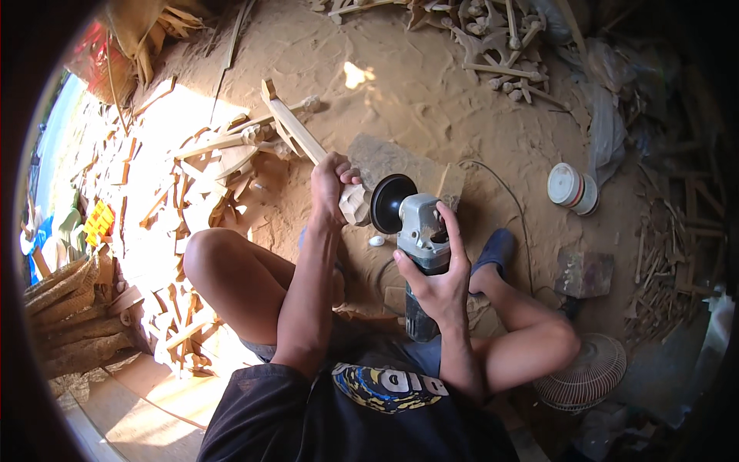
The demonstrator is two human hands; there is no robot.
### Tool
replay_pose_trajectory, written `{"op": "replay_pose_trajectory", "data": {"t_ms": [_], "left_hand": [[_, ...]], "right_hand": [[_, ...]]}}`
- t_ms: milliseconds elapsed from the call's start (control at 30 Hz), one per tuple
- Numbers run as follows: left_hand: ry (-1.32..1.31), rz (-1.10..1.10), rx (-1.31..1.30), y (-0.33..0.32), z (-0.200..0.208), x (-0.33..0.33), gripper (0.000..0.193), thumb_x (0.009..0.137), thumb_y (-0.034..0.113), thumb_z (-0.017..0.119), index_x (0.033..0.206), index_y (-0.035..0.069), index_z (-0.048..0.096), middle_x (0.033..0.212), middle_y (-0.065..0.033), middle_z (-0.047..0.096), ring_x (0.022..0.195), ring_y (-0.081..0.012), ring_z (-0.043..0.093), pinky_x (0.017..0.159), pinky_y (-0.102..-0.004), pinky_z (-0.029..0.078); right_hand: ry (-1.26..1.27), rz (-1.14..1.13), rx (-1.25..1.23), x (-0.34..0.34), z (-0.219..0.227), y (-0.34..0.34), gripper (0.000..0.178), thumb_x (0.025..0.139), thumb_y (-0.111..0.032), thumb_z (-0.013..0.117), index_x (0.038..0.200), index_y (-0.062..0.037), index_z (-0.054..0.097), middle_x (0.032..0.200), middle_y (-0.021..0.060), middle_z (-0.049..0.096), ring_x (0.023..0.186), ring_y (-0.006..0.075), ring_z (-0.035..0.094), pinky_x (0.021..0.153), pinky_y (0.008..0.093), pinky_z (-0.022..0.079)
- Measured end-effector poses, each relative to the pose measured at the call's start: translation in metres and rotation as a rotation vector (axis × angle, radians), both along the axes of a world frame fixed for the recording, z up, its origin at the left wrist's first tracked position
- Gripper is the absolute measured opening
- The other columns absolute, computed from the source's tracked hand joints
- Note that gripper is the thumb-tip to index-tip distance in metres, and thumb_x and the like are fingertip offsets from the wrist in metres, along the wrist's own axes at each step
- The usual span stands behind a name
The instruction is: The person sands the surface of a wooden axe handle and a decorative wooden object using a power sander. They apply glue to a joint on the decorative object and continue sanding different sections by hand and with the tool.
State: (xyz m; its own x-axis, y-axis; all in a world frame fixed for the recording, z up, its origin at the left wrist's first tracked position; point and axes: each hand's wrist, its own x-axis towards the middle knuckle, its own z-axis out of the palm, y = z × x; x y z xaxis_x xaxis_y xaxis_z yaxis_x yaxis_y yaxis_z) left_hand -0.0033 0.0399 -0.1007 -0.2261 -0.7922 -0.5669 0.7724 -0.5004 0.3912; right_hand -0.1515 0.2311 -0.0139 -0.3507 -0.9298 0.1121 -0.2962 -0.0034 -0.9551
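- The left grip [335, 181] is wrapped tightly around a long, pale wooden piece [298, 131], near its thick, faceted end.
- This piece is held above the middle of the sandy floor [419, 92], its slender end pointing toward the floor's far left corner.
- The right grip [440, 285] is curled around the body of an angle grinder [422, 231], thumb on one side and a finger stretched along the head.
- The grinder's black disc [393, 203] stands right beside the faceted end; whether they touch cannot be told.
- A flat slab [385, 159] lies on the floor beyond the disc.
- Loose wooden pieces [181, 192] are strewn toward the floor's left edge; carved pieces [508, 65] are heaped toward its far right corner.
- A white tub [566, 185] sits toward the right edge, with a round fan [589, 373] toward the near right corner.
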Motion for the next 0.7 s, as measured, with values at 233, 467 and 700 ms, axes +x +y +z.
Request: {"op": "replay_pose_trajectory", "data": {"t_ms": [233,467,700], "left_hand": [[0.325,-0.019,-0.007,-0.007,-0.001,0.011,0.034,0.096,0.012,0.052,0.065,0.021,0.041,0.057,0.0092,0.036,0.048,-0.0058,0.038,0.049,-0.0247,0.043],[0.422,-0.039,-0.028,-0.009,-0.008,0.017,0.031,0.097,0.014,0.052,0.068,0.019,0.043,0.06,0.0092,0.037,0.049,-0.0062,0.038,0.052,-0.026,0.043],[0.144,0.14,-0.029,-0.004,0.002,0.006,0.027,0.097,0.013,0.052,0.072,0.017,0.041,0.062,0.0064,0.034,0.05,-0.009,0.036,0.051,-0.0274,0.042]], "right_hand": [[-0.144,-0.063,-0.076,-0.006,0.002,0.003,0.08,0.084,-0.011,0.083,0.154,0.0007,0.045,0.132,0.0224,0.068,0.115,0.025,0.07,0.1,0.0382,0.056],[-0.086,-0.002,-0.038,-0.003,0.01,0.007,0.083,0.083,-0.014,0.085,0.154,0.0006,0.045,0.13,0.0219,0.069,0.113,0.0259,0.071,0.099,0.039,0.055],[-0.074,0.05,-0.058,0.001,0.005,0.01,0.084,0.082,-0.015,0.085,0.155,-0.0035,0.045,0.129,0.0226,0.07,0.114,0.0276,0.072,0.099,0.0403,0.056]]}}
